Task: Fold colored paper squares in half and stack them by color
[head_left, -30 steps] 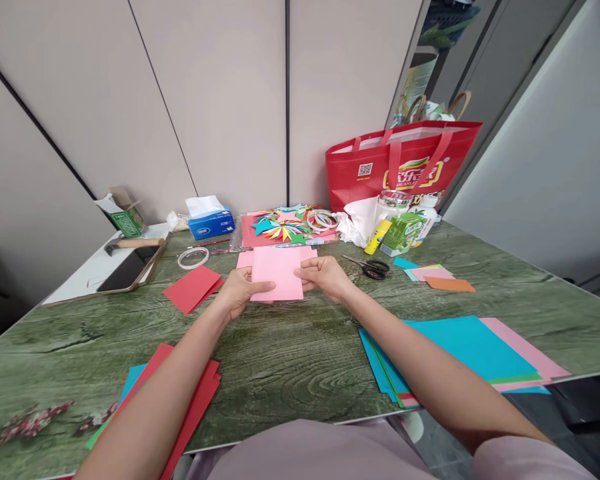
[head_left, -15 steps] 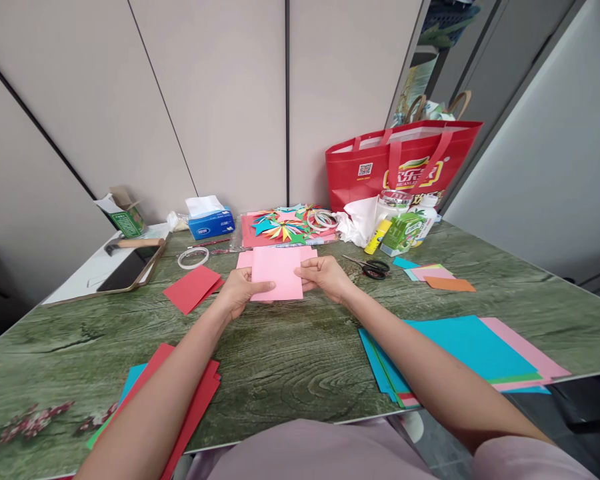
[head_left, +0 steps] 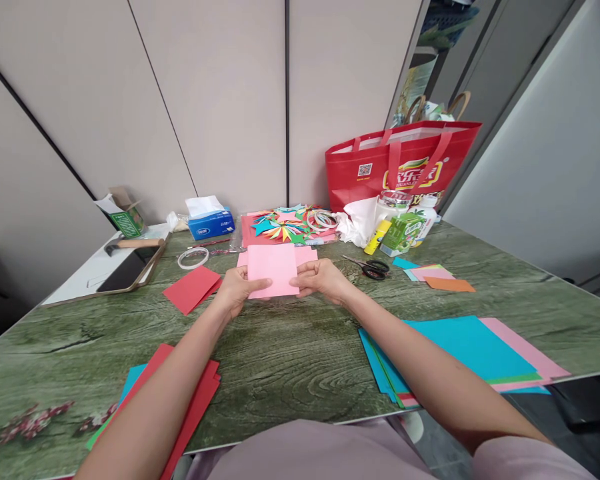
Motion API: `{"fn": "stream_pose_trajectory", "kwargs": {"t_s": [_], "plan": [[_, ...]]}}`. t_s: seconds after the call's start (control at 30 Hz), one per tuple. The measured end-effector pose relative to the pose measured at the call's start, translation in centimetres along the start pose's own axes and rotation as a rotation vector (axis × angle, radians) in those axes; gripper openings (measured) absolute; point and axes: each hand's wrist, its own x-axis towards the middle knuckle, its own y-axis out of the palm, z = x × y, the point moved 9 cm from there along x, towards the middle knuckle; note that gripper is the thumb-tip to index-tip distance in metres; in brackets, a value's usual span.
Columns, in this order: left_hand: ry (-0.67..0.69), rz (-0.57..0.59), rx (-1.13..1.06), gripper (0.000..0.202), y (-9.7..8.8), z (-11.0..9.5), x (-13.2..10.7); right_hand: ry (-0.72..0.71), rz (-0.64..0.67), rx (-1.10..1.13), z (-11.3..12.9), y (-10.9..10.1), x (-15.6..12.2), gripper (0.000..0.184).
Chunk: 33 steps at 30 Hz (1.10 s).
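A roughly square piece of pink paper (head_left: 271,263) is held up over the middle of the table. My left hand (head_left: 237,288) pinches its left side, thumb on the front face. At its lower right edge my right hand (head_left: 320,279) grips it, also with the thumb in front; the fingers behind are hidden. More pink paper (head_left: 307,254) lies flat behind the held piece, partly covered by it. Left of my left hand are folded red papers (head_left: 191,289). Black-handled scissors (head_left: 373,267) rest to the right of my right hand.
Coloured sheets (head_left: 470,343) are stacked at the right front, red sheets (head_left: 200,400) under my left forearm. Toward the back stand a tissue box (head_left: 211,225), a glue stick (head_left: 378,237), a green carton (head_left: 401,233) and a red bag (head_left: 360,153). A tape roll (head_left: 193,258) lies left.
The pink paper has shifted slightly left and its tilt has changed a little. My right hand's grip has moved down toward the paper's lower right corner.
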Motion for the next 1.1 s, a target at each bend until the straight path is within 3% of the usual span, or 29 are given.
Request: {"fn": "stream_pose_trajectory", "kwargs": {"t_s": [0.57, 0.67, 0.9, 1.1], "plan": [[0.032, 0.004, 0.021, 0.048, 0.0, 0.0, 0.2, 0.000, 0.001, -0.021, 0.1, 0.1, -0.1, 0.034], [0.093, -0.028, 0.091, 0.047, -0.2, -0.5, 0.1, -0.048, -0.003, -0.004, 0.7, 0.1, -0.1, 0.034], [0.165, -0.023, 0.262, 0.042, 0.4, -1.4, -0.3, -0.196, -0.143, 0.098, 2.2, -1.3, -0.1, 0.032], [0.228, 0.047, 0.203, 0.051, 0.9, -2.6, -0.6, -0.253, -0.153, 0.046, 2.7, -1.3, -0.3, 0.030]]}}
